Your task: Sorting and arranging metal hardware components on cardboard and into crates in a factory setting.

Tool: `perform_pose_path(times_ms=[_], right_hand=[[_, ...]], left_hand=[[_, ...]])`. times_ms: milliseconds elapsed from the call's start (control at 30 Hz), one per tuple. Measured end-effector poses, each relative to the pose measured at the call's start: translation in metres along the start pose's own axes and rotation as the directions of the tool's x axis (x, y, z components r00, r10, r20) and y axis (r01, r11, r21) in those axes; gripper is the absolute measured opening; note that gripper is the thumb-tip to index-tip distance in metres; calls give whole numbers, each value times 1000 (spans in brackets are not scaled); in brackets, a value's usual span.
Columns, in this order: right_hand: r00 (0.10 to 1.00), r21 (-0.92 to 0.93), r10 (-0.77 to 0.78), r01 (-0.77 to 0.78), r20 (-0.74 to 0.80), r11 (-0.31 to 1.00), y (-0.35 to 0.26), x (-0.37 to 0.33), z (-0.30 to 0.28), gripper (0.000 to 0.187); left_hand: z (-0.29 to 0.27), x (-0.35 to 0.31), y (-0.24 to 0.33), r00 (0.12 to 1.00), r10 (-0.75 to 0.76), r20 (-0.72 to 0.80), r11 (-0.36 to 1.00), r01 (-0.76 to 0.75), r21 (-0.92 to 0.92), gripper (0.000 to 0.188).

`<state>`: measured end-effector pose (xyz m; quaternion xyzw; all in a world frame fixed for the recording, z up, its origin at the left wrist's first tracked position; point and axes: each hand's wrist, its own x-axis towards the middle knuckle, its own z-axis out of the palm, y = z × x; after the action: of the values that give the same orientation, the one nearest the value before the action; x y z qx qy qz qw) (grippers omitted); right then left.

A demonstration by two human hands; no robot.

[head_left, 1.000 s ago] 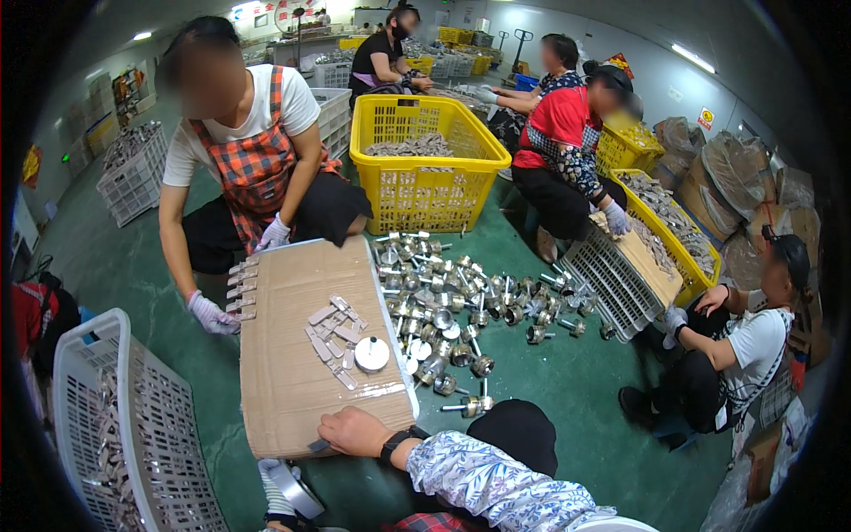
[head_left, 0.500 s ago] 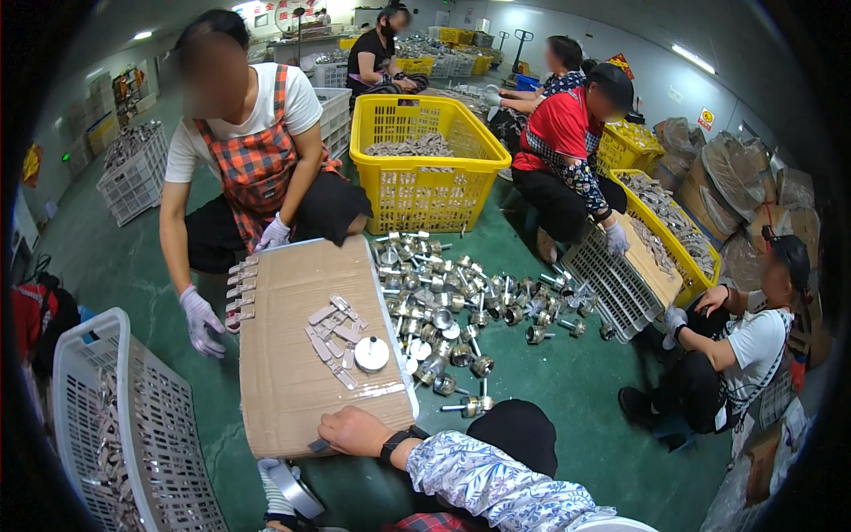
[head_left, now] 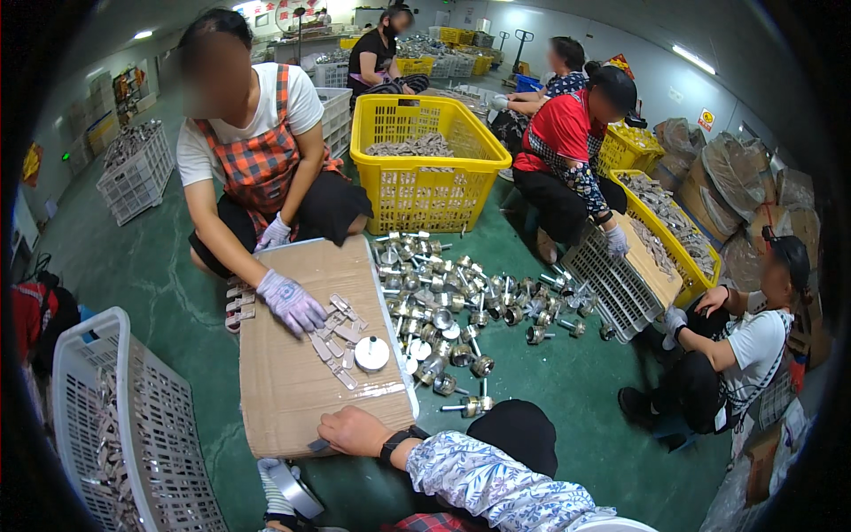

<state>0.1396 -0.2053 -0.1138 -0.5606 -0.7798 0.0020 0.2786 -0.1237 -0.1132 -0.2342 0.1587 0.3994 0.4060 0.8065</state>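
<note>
My right hand, bare with a dark wristwatch, lies at the near edge of the cardboard sheet. Its fingers are closed on a small dark flat piece. Further up the cardboard lie several light, flat clip-like pieces in a loose cluster. Beside them stands a white round disc with a short metal pin. A co-worker's gloved hand reaches to the cluster's far-left side. I cannot make out my left hand; near the lower edge are a silver ring-shaped object and something striped.
A pile of metal cups with stems covers the green floor to the right. A white crate of parts stands left, a yellow crate beyond the cardboard. Flat pieces line the cardboard's left edge. Several other people sit around.
The co-worker's gloved hand has moved from beside the cardboard's left edge onto it, to the flat pieces. Fewer pieces show at that left edge. My right hand has stayed put.
</note>
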Motion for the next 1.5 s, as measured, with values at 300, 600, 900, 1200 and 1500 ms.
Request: perform_pose_path(times_ms=[300, 600, 900, 1200, 1500], right_hand=[[999, 9, -30, 30, -16, 999, -3, 4, 5, 25], [999, 10, -36, 37, -20, 999, -4, 7, 5, 23], [999, 0, -35, 35, -28, 999, -1, 4, 2, 21], [998, 49, 27, -30, 55, 998, -5, 5, -1, 18], [1000, 79, -22, 21, 11, 997, -1, 9, -7, 18]], left_hand=[[-36, 15, -2, 999, -28, 17, 998, 29, -61, 20], [-29, 9, 5, 999, -43, 8, 998, 44, -53, 18], [-5, -1, 4, 999, -15, -39, 1000, 16, 10, 16], [12, -17, 3, 996, 33, -85, 999, -32, 19, 16], [14, -10, 4, 988, -87, -129, 991, 99, 93, 20]])
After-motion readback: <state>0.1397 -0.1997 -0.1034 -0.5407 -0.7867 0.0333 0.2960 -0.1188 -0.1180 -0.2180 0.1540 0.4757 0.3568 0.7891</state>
